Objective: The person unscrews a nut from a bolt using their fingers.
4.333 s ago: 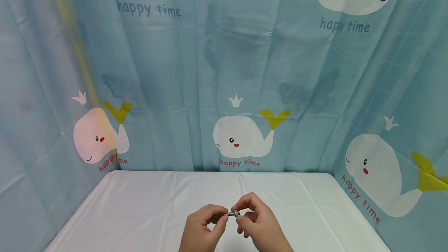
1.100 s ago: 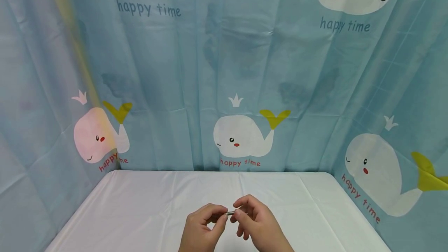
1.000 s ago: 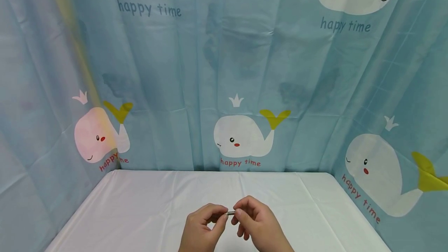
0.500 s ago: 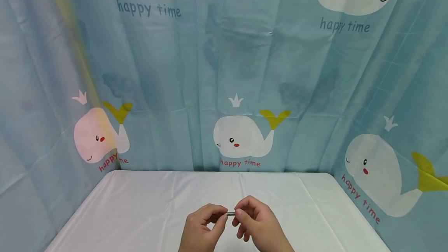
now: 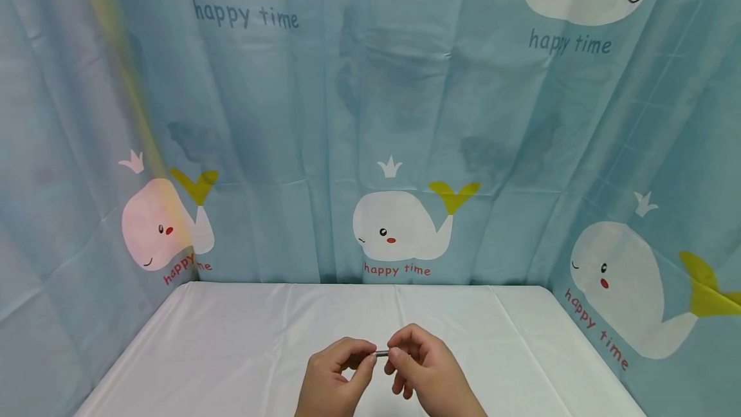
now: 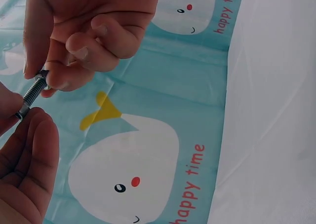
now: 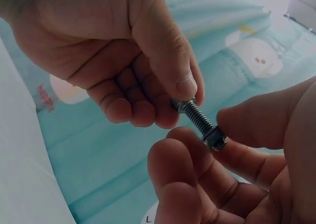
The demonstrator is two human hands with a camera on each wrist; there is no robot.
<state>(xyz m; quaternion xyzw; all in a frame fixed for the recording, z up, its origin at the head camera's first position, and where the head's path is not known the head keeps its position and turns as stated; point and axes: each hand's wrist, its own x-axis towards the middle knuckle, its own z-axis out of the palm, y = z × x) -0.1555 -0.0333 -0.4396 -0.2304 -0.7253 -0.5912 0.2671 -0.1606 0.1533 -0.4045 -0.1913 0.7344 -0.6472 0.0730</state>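
Observation:
A small metal bolt (image 5: pixel 382 353) is held level between the two hands, above the white table. My left hand (image 5: pixel 336 372) pinches its left end with thumb and index finger. At the other end, my right hand (image 5: pixel 431 365) has thumb and index finger on a nut (image 7: pixel 215 139), the remaining fingers loosely bent. Bare thread of the bolt (image 7: pixel 200 118) shows between the hands in the right wrist view. In the left wrist view the threaded bolt (image 6: pixel 33 92) runs diagonally from the left fingertips up to the right ones. Fingers partly hide both ends.
A white cloth (image 5: pixel 231 333) covers the table under the hands. Light-blue curtains (image 5: pixel 278 224) with printed whales surround it at the back and both sides.
Several seconds ago the nut showed between parted right fingers; the right thumb has since moved in over it. In the last second both hands have stayed nearly still.

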